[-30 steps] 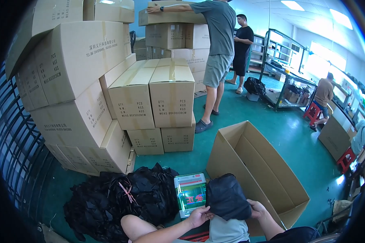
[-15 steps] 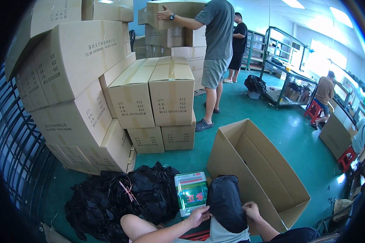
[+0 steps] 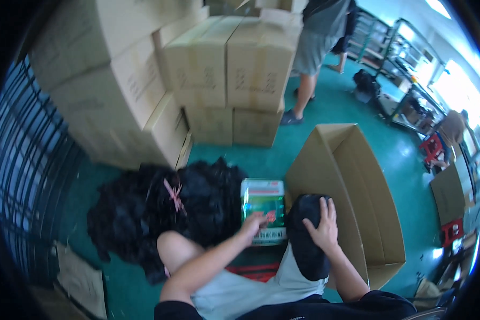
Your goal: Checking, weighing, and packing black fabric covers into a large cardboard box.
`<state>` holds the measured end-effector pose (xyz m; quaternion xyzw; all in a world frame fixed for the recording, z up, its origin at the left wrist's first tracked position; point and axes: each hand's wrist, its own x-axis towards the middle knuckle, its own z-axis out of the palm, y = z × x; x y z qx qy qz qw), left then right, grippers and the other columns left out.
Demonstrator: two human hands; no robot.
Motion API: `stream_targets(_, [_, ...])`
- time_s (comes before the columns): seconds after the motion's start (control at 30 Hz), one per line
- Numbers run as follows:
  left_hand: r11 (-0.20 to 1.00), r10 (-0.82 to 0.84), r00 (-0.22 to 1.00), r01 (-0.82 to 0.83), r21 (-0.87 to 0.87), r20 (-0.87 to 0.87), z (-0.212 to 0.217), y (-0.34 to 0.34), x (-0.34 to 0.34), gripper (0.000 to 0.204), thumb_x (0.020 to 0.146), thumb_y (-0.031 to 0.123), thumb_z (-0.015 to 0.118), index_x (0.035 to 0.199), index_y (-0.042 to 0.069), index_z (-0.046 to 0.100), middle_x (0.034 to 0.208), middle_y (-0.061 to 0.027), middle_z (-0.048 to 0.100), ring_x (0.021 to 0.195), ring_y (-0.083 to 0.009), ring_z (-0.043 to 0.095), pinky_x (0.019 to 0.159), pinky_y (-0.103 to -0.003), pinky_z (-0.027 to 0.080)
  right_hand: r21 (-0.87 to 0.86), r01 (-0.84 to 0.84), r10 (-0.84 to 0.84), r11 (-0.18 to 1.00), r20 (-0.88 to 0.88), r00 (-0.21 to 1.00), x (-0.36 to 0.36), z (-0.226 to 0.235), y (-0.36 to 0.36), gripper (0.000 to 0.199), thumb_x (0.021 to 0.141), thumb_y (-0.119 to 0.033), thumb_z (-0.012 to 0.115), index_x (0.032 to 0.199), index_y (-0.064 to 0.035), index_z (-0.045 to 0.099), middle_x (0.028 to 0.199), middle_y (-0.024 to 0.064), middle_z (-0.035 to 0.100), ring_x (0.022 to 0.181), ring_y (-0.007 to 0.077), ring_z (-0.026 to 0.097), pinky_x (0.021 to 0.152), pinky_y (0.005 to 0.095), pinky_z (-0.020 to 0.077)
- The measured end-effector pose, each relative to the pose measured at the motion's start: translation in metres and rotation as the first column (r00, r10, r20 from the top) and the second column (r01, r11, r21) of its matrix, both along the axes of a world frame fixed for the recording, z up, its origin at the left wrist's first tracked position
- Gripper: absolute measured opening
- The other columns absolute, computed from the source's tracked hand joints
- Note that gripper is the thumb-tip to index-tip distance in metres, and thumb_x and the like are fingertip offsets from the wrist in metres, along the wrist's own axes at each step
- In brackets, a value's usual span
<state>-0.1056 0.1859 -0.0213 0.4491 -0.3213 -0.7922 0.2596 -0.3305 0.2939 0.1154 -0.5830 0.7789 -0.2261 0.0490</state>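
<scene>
Clearance check: passage at 11 o'clock, cardboard wall from 12 to 5.
Taking the right hand [image 3: 324,226] as clock centre, 12 straight ahead, we note teal floor [image 3: 266,161] giving a way through at 11, until the stacked cartons [image 3: 200,61] block it. The open box [image 3: 325,176] stands just beside the hand; we find access over its near wall, through the uncovered top. Toward 9, the green tin [image 3: 263,192], left hand [image 3: 254,224] over it, leaves a narrow slot beside the black piece [image 3: 310,256]; farther out, the black heap [image 3: 128,213] bars 9.
</scene>
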Motion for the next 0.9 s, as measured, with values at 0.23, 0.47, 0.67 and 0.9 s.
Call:
stream_targets(0.23, [0.544,0.075,0.42,0.743,-0.39,0.904,0.054,-0.095,0.084,0.038,0.082,0.046,0.068,0.094,0.01,0.071,0.093,-0.0155,0.072,0.089,-0.0328,0.069,0.076,-0.044,0.054,0.029,0.046,-0.047,0.999,0.023,0.999,-0.011,-0.01,0.0,0.085,0.082,-0.033,0.073,0.152,-0.0104,0.03,0.155,0.0249,0.027,0.141,0.0419,0.032,0.113,0.0468,0.0326])
stream_targets(0.47, [0.728,-0.169,0.118,0.685,0.043,0.978,-0.036,-0.186,0.246,0.063,0.081,0.047,0.067,0.123,0.0,0.063,0.127,-0.0233,0.06,0.117,-0.0346,0.06,0.099,-0.042,0.049,0.034,0.071,-0.074,0.997,0.111,0.991,-0.018,-0.011,0.008,0.083,0.084,-0.039,0.069,0.152,-0.0102,0.03,0.154,0.0228,0.028,0.14,0.0416,0.034,0.114,0.0478,0.0311])
stream_targets(0.67, [0.835,0.059,0.199,0.527,-0.157,0.978,-0.024,-0.195,0.25,0.063,0.081,0.028,0.073,0.136,0.007,0.051,0.14,-0.0153,0.053,0.128,-0.0336,0.052,0.105,-0.042,0.044,0.024,0.112,-0.113,0.993,0.095,0.989,-0.027,-0.015,0.007,0.082,0.084,-0.038,0.068,0.151,-0.0099,0.031,0.153,0.0221,0.03,0.139,0.041,0.034,0.114,0.0478,0.0311])
stream_targets(0.9, [0.536,0.159,0.116,0.824,-0.184,0.98,-0.031,-0.205,0.213,0.062,0.08,0.014,0.068,0.136,0.006,0.042,0.133,-0.0194,0.055,0.121,-0.0365,0.055,0.1,-0.046,0.047,-0.011,0.123,-0.122,0.992,0.06,0.991,-0.027,-0.01,0.007,0.082,0.081,-0.034,0.073,0.149,-0.0084,0.034,0.151,0.0234,0.034,0.14,0.0407,0.032,0.115,0.0463,0.0289])
